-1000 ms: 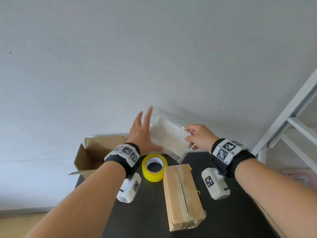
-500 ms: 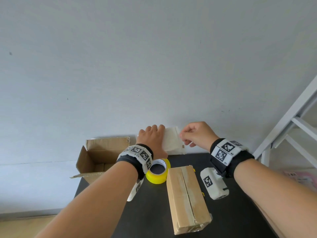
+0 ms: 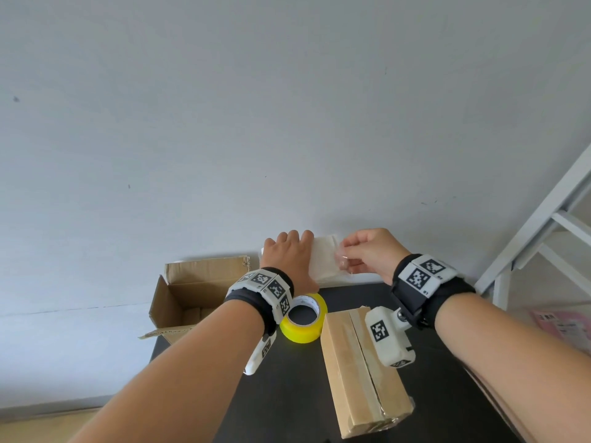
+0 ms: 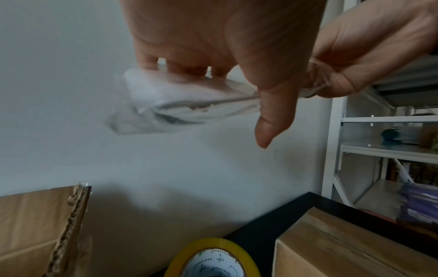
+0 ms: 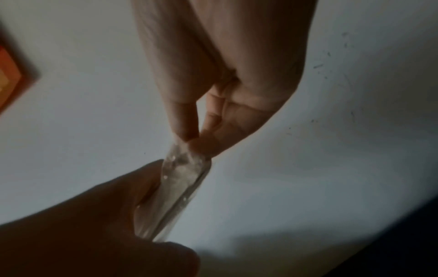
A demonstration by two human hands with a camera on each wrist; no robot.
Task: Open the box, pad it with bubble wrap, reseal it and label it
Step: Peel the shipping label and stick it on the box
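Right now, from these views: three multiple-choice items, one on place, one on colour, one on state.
1. Where is the tape roll?
A. inside the open box
B. on the black table, between the open box and the sealed box
C. on the shelf

2. The tape roll is:
A. yellow
B. red
C. blue

3. The sealed box is:
A. flaps open
B. crushed
C. taped shut

Answers: 1 B, it sits on the table right of the open box. 2 A, yellow rim. 3 C, tape runs along its closed seam.
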